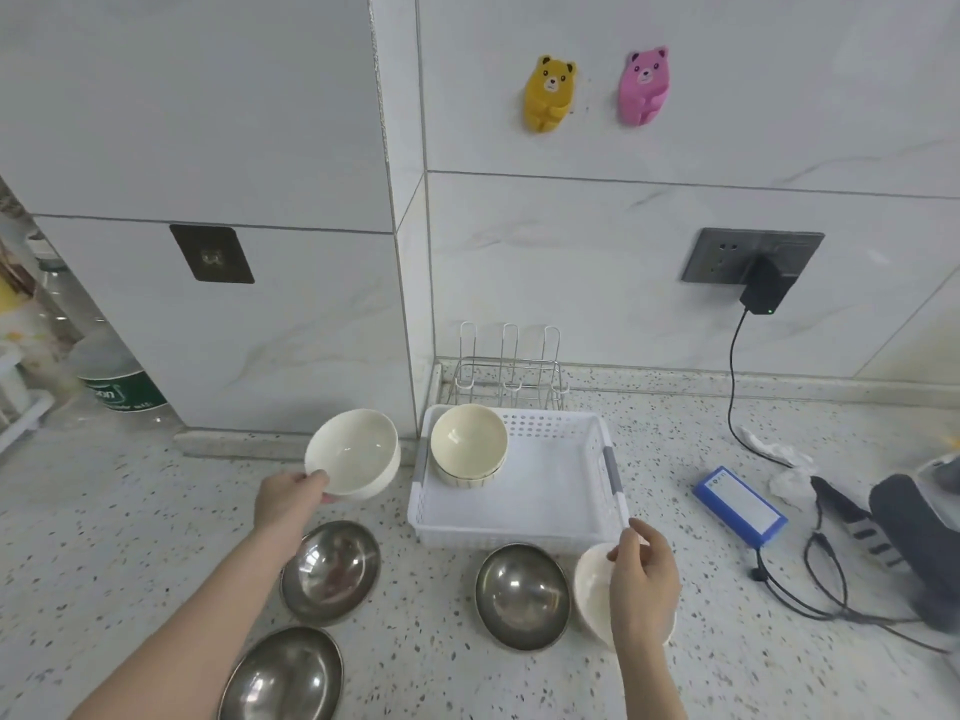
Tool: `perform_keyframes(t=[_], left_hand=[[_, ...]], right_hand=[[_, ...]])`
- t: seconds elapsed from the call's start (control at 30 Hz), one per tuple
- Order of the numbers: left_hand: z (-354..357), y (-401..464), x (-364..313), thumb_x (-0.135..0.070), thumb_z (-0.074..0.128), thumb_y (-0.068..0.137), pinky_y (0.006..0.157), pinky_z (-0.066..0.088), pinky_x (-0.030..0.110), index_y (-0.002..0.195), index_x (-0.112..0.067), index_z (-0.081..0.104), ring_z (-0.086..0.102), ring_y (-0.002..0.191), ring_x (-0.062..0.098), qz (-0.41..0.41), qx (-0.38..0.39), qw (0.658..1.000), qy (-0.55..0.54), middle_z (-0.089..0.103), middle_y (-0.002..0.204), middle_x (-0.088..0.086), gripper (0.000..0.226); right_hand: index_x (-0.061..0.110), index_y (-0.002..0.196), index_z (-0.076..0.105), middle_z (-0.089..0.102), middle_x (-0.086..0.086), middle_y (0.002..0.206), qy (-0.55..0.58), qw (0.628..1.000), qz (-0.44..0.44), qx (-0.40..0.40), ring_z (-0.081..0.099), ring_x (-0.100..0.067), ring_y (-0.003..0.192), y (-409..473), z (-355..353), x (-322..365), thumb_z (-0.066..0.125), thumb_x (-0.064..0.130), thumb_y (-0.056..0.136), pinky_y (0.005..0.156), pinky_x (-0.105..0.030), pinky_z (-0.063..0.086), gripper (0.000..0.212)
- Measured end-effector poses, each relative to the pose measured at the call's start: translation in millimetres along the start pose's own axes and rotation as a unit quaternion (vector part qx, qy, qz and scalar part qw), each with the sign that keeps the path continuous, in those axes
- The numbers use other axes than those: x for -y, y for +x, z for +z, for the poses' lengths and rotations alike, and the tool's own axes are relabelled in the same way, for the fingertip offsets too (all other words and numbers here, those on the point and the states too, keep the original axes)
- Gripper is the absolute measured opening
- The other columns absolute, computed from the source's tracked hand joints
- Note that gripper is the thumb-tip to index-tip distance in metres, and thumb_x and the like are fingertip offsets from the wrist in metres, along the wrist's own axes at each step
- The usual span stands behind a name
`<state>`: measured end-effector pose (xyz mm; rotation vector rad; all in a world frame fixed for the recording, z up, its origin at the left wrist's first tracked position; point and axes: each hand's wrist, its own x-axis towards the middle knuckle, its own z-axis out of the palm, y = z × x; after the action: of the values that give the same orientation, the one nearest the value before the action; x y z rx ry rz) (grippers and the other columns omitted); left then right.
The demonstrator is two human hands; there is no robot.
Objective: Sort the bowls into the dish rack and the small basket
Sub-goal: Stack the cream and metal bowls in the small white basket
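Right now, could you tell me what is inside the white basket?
The white basket holds stacked cream bowls in its back left corner; the top one hides how many lie beneath. The rest of its floor is bare.

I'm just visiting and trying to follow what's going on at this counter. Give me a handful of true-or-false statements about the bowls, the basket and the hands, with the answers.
1. The left hand holds a white bowl up by its rim. True.
2. The white basket has no bowls in it. False: cream bowls sit stacked in its back left corner.
3. The wire dish rack behind the basket holds no bowls. True.
4. The right hand grips a steel bowl. False: its fingers are on a white bowl; the steel bowl beside it lies untouched.
5. Three steel bowls lie on the counter. True.
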<state>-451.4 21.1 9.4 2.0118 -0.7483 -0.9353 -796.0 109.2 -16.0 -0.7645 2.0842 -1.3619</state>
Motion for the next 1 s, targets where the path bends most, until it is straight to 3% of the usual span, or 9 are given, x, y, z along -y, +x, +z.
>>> perform_keyframes(t=[0.23,0.4,0.47,0.57,0.63,0.7,0.73,0.8,1.0], left_hand=[[10.6,-41.9,0.1,-0.013,0.063,0.087,0.066,0.040,0.034,0.081,-0.010,0.063,0.055,0.075,0.019,-0.007,0.086,0.996,-0.012,0.071,0.070,0.008,0.007],[33.5,-64.0,-6.9,-0.015,0.062,0.090,0.082,0.037,0.038,0.099,-0.006,0.064,0.051,0.077,0.018,-0.004,0.131,0.991,-0.031,0.072,0.077,0.011,0.012],[41.0,-72.0,-7.9,-0.014,0.062,0.091,0.082,0.039,0.039,0.104,-0.003,0.064,0.047,0.069,0.019,-0.005,0.152,0.988,-0.034,0.073,0.080,0.015,0.018],[47.5,-83.3,-10.1,-0.011,0.061,0.091,0.106,0.039,0.054,0.098,-0.001,0.066,0.043,0.058,0.018,-0.011,0.177,0.984,-0.034,0.071,0.069,0.012,0.013],[51.1,-88.5,-12.4,-0.010,0.060,0.091,0.110,0.035,0.054,0.092,-0.003,0.066,0.041,0.054,0.012,-0.008,0.187,0.982,-0.031,0.072,0.069,0.012,0.009],[54.2,-92.6,-14.3,-0.009,0.060,0.091,0.102,0.043,0.053,0.088,-0.006,0.064,0.039,0.054,0.011,-0.009,0.193,0.981,-0.031,0.074,0.075,0.015,0.007],[55.2,-93.8,-14.9,-0.010,0.060,0.091,0.085,0.050,0.047,0.090,-0.004,0.064,0.037,0.053,0.012,-0.010,0.195,0.980,-0.030,0.075,0.076,0.016,0.007],[56.4,-94.6,-15.2,-0.010,0.060,0.090,0.052,0.036,0.031,0.092,-0.002,0.065,0.030,0.051,0.014,-0.010,0.197,0.980,-0.025,0.075,0.069,0.012,0.010],[58.3,-90.6,-17.5,-0.012,0.060,0.090,0.045,0.022,0.025,0.089,-0.001,0.064,0.024,0.048,0.013,-0.016,0.204,0.978,-0.038,0.074,0.068,0.012,0.012]], right_hand=[[0.021,0.134,0.051,0.057,-0.001,0.105,-0.110,0.989,0.048,-0.083,0.054,-0.021,0.091,0.4,-39.5,-22.5,0.047,0.030,0.094,0.076,-0.038,0.041,0.041],[0.012,0.142,0.040,0.046,-0.015,0.136,-0.174,0.973,0.152,0.029,0.054,-0.032,0.106,-6.2,-52.6,-41.4,0.055,0.035,0.087,0.086,-0.043,0.045,0.061],[0.008,0.138,0.042,0.056,-0.013,0.121,-0.165,0.969,0.169,0.077,0.055,-0.026,0.095,-10.1,-55.3,-48.0,0.056,0.031,0.087,0.077,-0.038,0.046,0.058],[0.008,0.120,0.053,0.064,-0.009,0.098,-0.162,0.961,0.196,0.105,0.059,-0.025,0.091,-9.8,-58.8,-54.0,0.055,0.029,0.086,0.077,-0.039,0.049,0.040],[0.005,0.103,0.059,0.072,-0.011,0.081,-0.140,0.963,0.198,0.116,0.065,-0.025,0.080,-9.3,-60.6,-52.4,0.054,0.026,0.088,0.072,-0.040,0.054,0.026],[0.008,0.091,0.062,0.073,-0.010,0.065,-0.103,0.967,0.200,0.121,0.060,-0.019,0.058,-10.3,-63.7,-47.9,0.053,0.021,0.089,0.052,-0.028,0.045,0.015],[0.009,0.089,0.061,0.073,-0.009,0.061,-0.093,0.967,0.201,0.123,0.054,-0.017,0.052,-10.6,-65.0,-46.7,0.053,0.018,0.088,0.047,-0.024,0.037,0.012],[0.009,0.092,0.061,0.072,-0.011,0.059,-0.081,0.967,0.205,0.127,0.045,-0.017,0.050,-11.5,-66.4,-44.9,0.052,0.013,0.087,0.047,-0.024,0.031,0.011],[0.004,0.097,0.062,0.070,-0.015,0.057,-0.022,0.977,0.200,0.075,0.047,-0.016,0.051,-12.9,-72.3,-41.2,0.052,0.011,0.085,0.052,-0.028,0.033,0.018]])
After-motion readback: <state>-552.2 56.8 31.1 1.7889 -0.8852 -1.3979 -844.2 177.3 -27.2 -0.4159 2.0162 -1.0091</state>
